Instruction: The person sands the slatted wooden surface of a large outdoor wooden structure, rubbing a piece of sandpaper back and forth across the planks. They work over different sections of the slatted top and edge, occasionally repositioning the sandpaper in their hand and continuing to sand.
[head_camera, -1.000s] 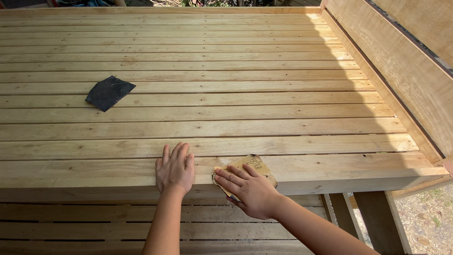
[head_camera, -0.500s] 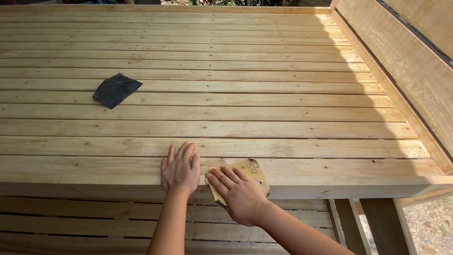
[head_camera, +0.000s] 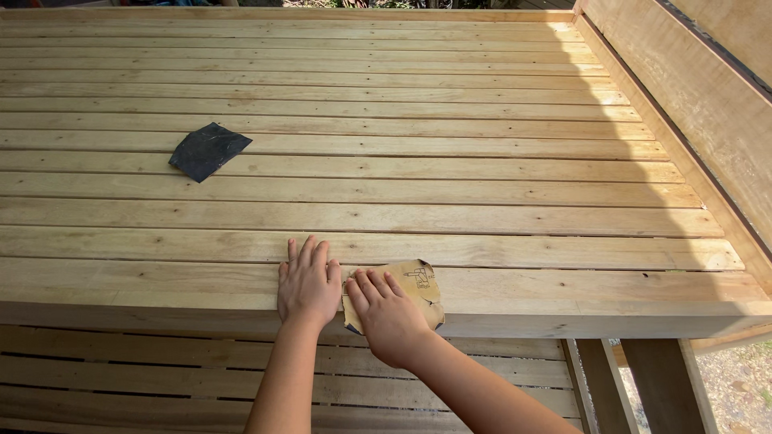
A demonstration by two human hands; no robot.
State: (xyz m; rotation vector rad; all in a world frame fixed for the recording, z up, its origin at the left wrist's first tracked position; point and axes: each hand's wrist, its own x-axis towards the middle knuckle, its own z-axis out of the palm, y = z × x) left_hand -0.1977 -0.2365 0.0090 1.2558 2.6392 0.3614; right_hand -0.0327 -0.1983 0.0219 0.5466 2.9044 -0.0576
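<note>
Fingers of the right hand (head_camera: pixel 389 317) press a tan, creased sandpaper sheet (head_camera: pixel 418 291) flat over the pale slatted wooden platform's (head_camera: pixel 482 217) near edge; left hand (head_camera: pixel 308 283) lies open beside it; splinters may catch skin; farther off lies a dark grey sandpaper square (head_camera: pixel 208 150).

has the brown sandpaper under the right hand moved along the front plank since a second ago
Cannot tell: the sandpaper stays beside the resting left hand; the camera itself moved.

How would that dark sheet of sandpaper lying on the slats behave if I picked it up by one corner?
The dark sandpaper sheet looks thin and lies flat, so it would probably droop and weigh little. Its gritty face likely grips the wooden slats instead of sliding, and a breeze might lift it.
</note>
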